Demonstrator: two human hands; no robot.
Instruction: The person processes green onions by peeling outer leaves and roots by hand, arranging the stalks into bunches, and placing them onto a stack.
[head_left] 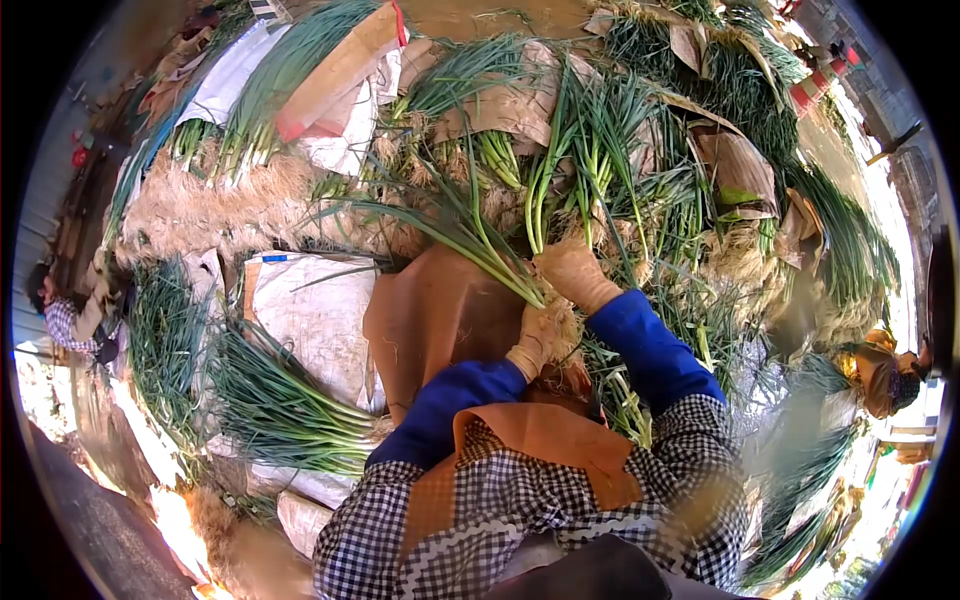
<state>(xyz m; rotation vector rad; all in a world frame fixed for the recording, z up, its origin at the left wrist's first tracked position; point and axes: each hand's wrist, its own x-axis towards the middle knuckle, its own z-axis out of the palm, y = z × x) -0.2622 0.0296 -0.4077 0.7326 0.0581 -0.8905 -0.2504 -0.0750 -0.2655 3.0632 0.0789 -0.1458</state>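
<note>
My left hand (540, 338), in a tan glove, is closed around the root end of a few green onions (492, 250). Their leaves point up and to the left, and pale roots hang beside the glove. Just above it, my right hand (577, 275), also gloved, is closed at the base of another green onion (541, 195) that stands nearly upright. Its fingers are partly hidden by the back of the glove. Below both hands a brown apron (440, 310) covers my lap.
Bundled green onions (290, 400) lie at my left beside a white sack (310, 300). More onions with roots (240, 195) are heaped ahead, some under cardboard (345, 70). One person (80, 310) sits far left, another person (885, 375) far right.
</note>
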